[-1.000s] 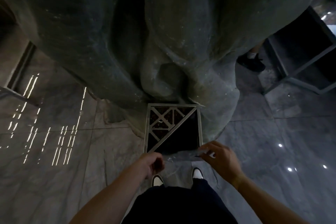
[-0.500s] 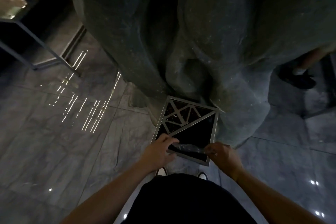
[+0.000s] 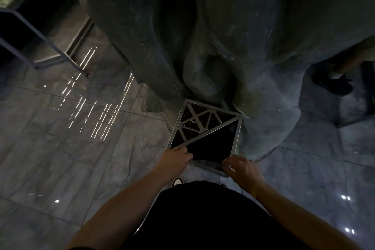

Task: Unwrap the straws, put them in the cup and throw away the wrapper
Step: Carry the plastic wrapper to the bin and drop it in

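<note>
The left hand (image 3: 178, 158) and the right hand (image 3: 239, 168) reach down side by side, a little apart. Each pinches one end of one thin clear wrapper (image 3: 207, 163), which stretches between them. The two hands hold it over the near edge of one square bin (image 3: 236, 140) with a metal rim. One white shoe tip (image 3: 177, 180) peeks out below. The floor (image 3: 71, 148) is shiny grey stone, and a big dark rocky shape (image 3: 203, 36) stands behind the bin.
</note>
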`<state>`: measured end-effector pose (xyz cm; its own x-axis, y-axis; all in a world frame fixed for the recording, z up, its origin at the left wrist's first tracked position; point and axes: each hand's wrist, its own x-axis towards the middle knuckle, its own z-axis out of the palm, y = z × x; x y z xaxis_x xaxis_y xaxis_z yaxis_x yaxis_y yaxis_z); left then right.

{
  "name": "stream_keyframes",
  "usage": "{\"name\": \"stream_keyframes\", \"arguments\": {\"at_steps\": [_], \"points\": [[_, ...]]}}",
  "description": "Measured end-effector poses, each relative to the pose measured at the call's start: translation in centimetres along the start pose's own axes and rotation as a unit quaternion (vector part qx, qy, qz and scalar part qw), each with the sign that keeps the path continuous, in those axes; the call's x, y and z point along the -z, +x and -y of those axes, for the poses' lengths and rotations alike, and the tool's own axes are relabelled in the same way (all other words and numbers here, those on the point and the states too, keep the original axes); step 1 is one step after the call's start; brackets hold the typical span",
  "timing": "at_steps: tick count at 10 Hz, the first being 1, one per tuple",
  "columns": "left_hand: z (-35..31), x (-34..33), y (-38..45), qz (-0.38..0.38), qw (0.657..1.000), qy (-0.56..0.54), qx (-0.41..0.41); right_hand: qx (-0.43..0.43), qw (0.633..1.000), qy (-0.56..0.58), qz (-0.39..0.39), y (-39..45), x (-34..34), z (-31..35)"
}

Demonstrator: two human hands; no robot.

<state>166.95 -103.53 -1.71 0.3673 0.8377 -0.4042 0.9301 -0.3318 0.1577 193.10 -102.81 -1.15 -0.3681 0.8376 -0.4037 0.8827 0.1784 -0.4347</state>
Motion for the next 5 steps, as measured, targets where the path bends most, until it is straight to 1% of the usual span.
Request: {"name": "stream_keyframes", "arguments": {"at_steps": [1,2,4,5], "points": [[-0.04,-0.59,-0.22,0.032,0.999,0.01,0.002,-0.004,1.0,-0.018,0.001,0.3,-0.87,0.19],[-0.05,-0.82,-0.39,0.04,0.999,-0.019,0.023,-0.003,0.999,-0.033,0.001,0.67,-1.05,0.16],[-0.38,-0.61,-0.45,0.058,0.984,-0.133,0.102,-0.02,0.999,-0.025,0.023,0.88,-1.43,0.44],[-0.32,-0.53,-0.45,0.056,0.981,-0.15,0.111,-0.015,1.0,-0.006,0.014,0.86,-1.64,0.34]]}}
